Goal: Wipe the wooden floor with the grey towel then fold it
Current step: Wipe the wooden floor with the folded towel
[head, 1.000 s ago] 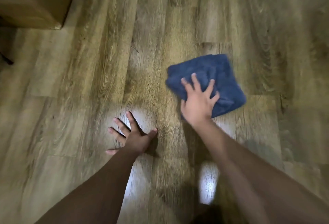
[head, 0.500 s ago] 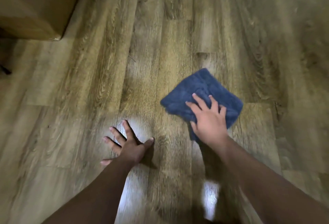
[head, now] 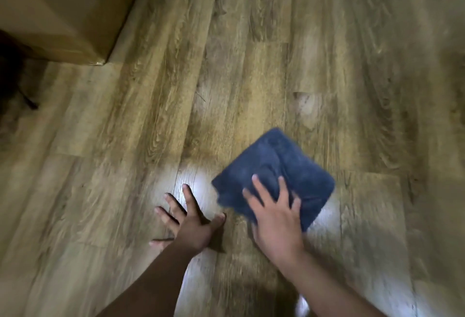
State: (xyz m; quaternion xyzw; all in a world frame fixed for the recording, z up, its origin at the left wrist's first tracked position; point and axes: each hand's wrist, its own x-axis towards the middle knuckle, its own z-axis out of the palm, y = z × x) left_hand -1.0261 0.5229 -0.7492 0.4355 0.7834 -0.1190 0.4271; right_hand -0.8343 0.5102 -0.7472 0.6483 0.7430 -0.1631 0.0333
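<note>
The towel (head: 281, 168) looks blue-grey and lies folded into a rough square on the wooden floor (head: 226, 77), right of centre. My right hand (head: 275, 216) presses flat on its near corner with the fingers spread and straight. My left hand (head: 187, 218) rests flat on the bare floor just left of the towel, fingers splayed, thumb pointing toward the towel. A small gap of floor separates the left thumb from the towel's edge. The picture is slightly blurred by motion.
A brown cardboard box (head: 63, 7) stands on the floor at the upper left. A dark cable end (head: 30, 102) lies below it at the left edge. Bright light glares off the floor (head: 191, 178) near my hands.
My right hand has slid the towel toward me and to the left, close to my left hand. The left hand has stayed planted on the floor.
</note>
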